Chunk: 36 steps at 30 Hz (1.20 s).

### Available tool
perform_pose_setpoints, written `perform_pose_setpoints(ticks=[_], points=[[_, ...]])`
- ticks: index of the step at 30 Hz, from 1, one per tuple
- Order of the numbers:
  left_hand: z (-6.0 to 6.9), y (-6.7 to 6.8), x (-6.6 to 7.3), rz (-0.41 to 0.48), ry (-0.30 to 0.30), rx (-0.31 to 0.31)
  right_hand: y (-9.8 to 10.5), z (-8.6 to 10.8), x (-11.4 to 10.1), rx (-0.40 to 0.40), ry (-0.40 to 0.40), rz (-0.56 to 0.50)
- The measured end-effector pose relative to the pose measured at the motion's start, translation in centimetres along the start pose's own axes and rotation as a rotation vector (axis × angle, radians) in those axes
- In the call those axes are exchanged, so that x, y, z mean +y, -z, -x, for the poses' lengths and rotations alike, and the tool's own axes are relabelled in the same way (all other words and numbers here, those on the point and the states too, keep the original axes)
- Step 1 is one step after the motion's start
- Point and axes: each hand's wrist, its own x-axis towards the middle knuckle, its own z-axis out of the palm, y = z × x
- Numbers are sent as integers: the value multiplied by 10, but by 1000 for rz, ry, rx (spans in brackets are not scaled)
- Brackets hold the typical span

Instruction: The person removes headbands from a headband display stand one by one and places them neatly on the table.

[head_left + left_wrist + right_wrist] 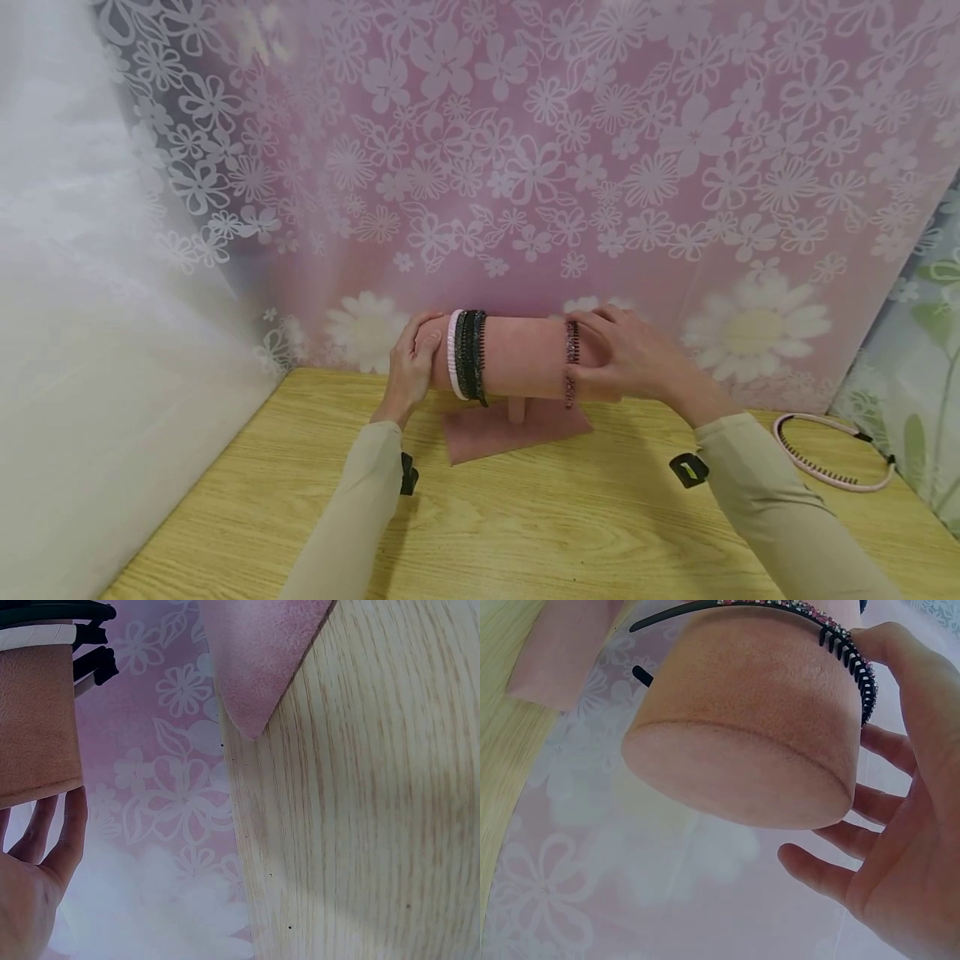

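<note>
A pink velvety headband stand (522, 354), a horizontal roll on a short post and flat base, stands near the curtain. My left hand (410, 364) grips the roll's left end, fingers behind it. Close to that hand, a white headband (454, 354) and several black ones (471, 354) sit side by side round the roll. My right hand (626, 350) holds a black toothed headband with pink and silver sparkles (810, 613), thumb and a finger at its band. This headband lies over the roll near its right end; its tips (641, 675) hang free.
On the wooden table (525, 517), a pink headband (832, 479) with dark teeth lies at the far right. A pink flowered curtain (510, 167) rises right behind the stand. White sheeting (112, 333) borders the table's left side.
</note>
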Motion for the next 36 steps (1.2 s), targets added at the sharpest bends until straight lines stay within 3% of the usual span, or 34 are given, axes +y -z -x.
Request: perform_pose_setpoints(ticks=[22,36], points=[[-1,0,-2,4,8,-2,3,11,10,65,15,2],[-1,0,-1,9,9,-2,6,21,15,67,-2,5]])
